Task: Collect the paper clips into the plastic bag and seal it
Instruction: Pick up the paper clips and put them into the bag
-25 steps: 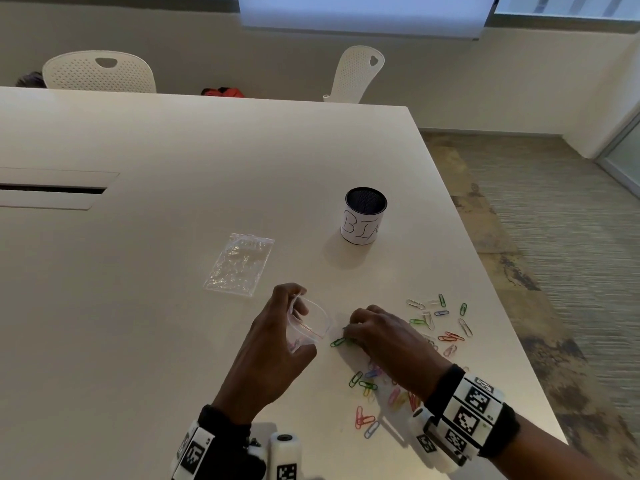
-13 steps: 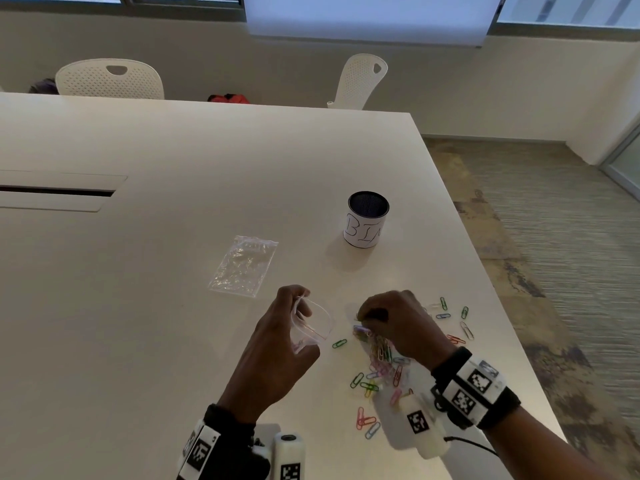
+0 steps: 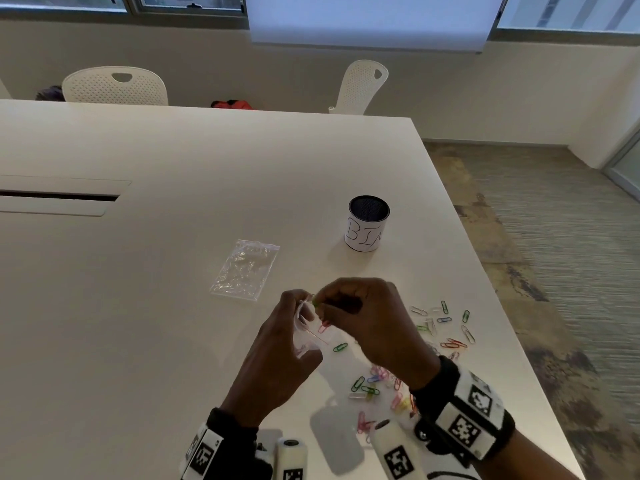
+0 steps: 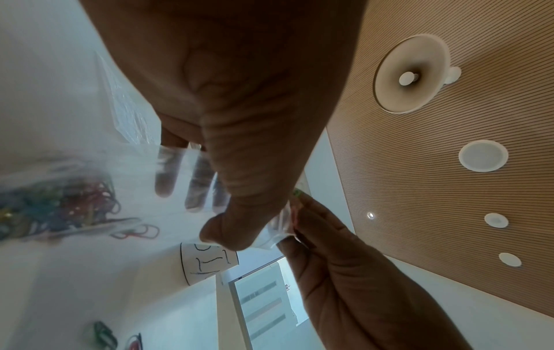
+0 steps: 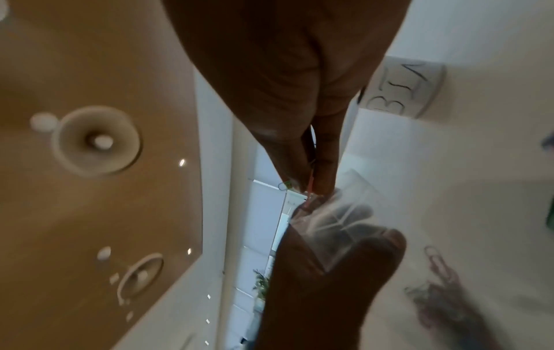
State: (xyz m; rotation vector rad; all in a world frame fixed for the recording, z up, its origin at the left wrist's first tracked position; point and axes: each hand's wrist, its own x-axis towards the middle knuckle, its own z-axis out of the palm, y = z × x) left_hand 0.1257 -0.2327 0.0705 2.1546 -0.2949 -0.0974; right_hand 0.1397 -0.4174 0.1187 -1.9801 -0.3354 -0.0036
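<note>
- Since half a second ago the right hand (image 3: pixel 367 320) has lifted off the table (image 3: pixel 173 306) and come up to the mouth of the plastic bag (image 3: pixel 306 336); before, it was bunched over the heap of clips
- Its fingertips (image 5: pixel 325 180) now pinch a small bunch of paper clips (image 3: pixel 317 303), green and red among them, right at the bag's opening
- The left hand (image 3: pixel 280 362) has stayed in much the same place, raised above the table, thumb and fingers curled round the clear bag and holding its mouth apart; a pink clip (image 3: pixel 323 327) shows just below the opening, whether inside the bag or not cannot be told
- The loose paper clips (image 3: pixel 379 384) lie under and to the right of the right wrist, with more strewn (image 3: pixel 446 327) toward the table's right edge, which runs close beside them; floor lies beyond it
- Wide bare tabletop opens to the left and ahead of the hands
- A second, flat clear bag (image 3: pixel 246 270) lies just beyond the left hand, apart from it
- A white cup marked "BIN" (image 3: pixel 367 225) stands upright farther off, ahead of the right hand, well apart from both hands
- Two white chairs (image 3: pixel 116 86) stand at the far side of the table
</note>
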